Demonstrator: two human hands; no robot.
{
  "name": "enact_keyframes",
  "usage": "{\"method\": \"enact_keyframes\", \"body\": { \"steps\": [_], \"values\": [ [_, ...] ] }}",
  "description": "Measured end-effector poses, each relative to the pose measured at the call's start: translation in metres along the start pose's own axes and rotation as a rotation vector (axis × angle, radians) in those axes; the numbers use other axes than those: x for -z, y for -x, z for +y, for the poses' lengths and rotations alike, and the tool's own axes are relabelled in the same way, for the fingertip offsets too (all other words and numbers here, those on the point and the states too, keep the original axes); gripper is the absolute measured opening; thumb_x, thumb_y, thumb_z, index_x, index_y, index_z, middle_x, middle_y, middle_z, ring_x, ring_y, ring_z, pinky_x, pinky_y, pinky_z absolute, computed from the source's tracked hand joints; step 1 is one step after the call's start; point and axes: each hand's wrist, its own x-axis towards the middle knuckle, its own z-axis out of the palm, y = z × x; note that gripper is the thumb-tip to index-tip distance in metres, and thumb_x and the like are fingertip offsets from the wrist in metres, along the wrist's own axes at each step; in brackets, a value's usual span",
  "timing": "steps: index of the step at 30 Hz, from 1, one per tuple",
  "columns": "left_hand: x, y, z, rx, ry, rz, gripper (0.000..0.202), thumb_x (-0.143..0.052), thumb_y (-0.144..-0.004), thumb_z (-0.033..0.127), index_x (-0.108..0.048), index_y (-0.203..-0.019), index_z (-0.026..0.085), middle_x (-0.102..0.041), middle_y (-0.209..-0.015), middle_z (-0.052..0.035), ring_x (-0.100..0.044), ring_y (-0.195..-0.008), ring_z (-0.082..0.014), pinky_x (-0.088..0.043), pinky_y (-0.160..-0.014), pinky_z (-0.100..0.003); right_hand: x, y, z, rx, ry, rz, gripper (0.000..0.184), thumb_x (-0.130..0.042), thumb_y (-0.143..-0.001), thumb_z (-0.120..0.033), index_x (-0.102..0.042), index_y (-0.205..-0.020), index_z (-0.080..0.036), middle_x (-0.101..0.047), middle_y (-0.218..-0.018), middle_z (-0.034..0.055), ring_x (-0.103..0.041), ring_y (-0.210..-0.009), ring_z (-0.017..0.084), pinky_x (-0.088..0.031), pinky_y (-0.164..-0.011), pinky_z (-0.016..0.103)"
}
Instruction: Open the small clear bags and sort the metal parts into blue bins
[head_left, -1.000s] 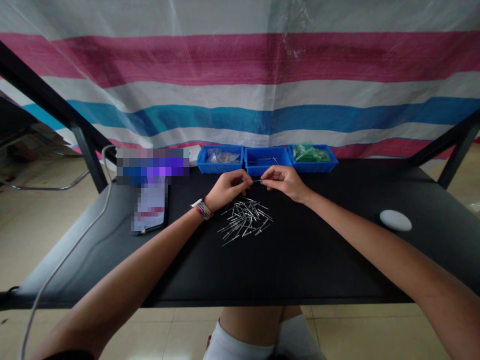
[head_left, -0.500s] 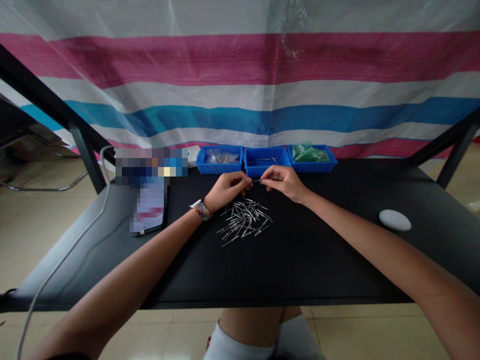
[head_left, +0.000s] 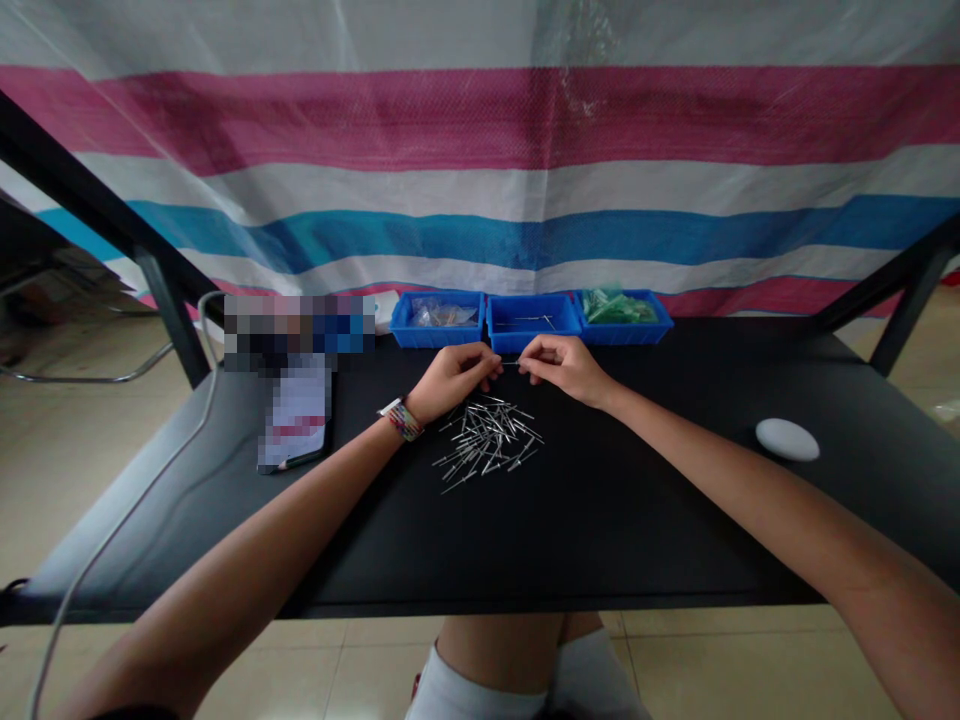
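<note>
My left hand (head_left: 452,378) and my right hand (head_left: 561,365) meet above the far middle of the black table (head_left: 600,520), both with fingers pinched. Between their fingertips runs one thin metal pin (head_left: 510,362), held at both ends. A loose pile of several silver pins (head_left: 487,440) lies on the table just in front of my hands. A beaded band sits on my left wrist (head_left: 403,420). Behind the hands stand three blue bins: the left bin (head_left: 441,319) with a clear bag, the middle bin (head_left: 532,320) with a few pins, the right bin (head_left: 624,308) with green pieces.
A phone (head_left: 296,420) lies at the table's left, with a blurred object behind it and a white cable (head_left: 127,520) trailing off the left edge. A white oval object (head_left: 786,439) rests at the right. A striped tarp hangs behind. My knees show under the front edge.
</note>
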Motion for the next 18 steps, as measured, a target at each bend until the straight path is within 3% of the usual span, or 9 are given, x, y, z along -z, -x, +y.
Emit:
{"method": "enact_keyframes", "body": {
  "steps": [7, 9, 14, 18],
  "values": [
    [0.000, 0.000, 0.002, 0.015, 0.005, -0.001, 0.035, -0.064, -0.099, 0.046, -0.070, -0.085, 0.014, -0.071, -0.082, -0.0049, -0.064, -0.064, -0.0105, -0.051, -0.059, -0.021, -0.001, 0.005, -0.003, 0.047, 0.062, 0.026, 0.025, -0.078, -0.086, -0.042, -0.069, -0.085, -0.018, -0.071, -0.079, 0.0035, -0.065, -0.065, 0.016, -0.055, -0.064, 0.031],
    [0.000, 0.001, 0.003, 0.029, 0.019, 0.004, 0.036, -0.064, -0.098, 0.046, -0.069, -0.084, 0.014, -0.071, -0.081, -0.0049, -0.064, -0.064, -0.0107, -0.052, -0.059, -0.021, 0.002, 0.006, -0.008, 0.135, 0.207, 0.093, 0.020, -0.074, -0.089, -0.038, -0.070, -0.084, -0.019, -0.071, -0.077, 0.0030, -0.063, -0.064, 0.015, -0.052, -0.063, 0.030],
    [0.000, 0.000, 0.002, 0.045, 0.041, -0.022, 0.034, -0.065, -0.097, 0.046, -0.070, -0.084, 0.014, -0.070, -0.079, -0.0045, -0.064, -0.064, -0.0110, -0.052, -0.059, -0.021, 0.021, 0.000, -0.016, 0.297, 0.547, 0.427, 0.019, -0.067, -0.097, -0.035, -0.078, -0.095, -0.019, -0.062, -0.066, -0.0007, -0.053, -0.057, 0.014, -0.044, -0.061, 0.030],
    [0.000, 0.000, 0.002, 0.044, 0.050, -0.020, 0.033, -0.065, -0.096, 0.045, -0.070, -0.083, 0.014, -0.071, -0.079, -0.0048, -0.063, -0.064, -0.0113, -0.053, -0.060, -0.022, 0.028, 0.000, -0.010, 0.294, 0.677, 0.466, 0.030, -0.060, -0.101, -0.032, -0.081, -0.115, -0.017, -0.054, -0.056, -0.0036, -0.043, -0.049, 0.013, -0.037, -0.056, 0.030]
  ]
}}
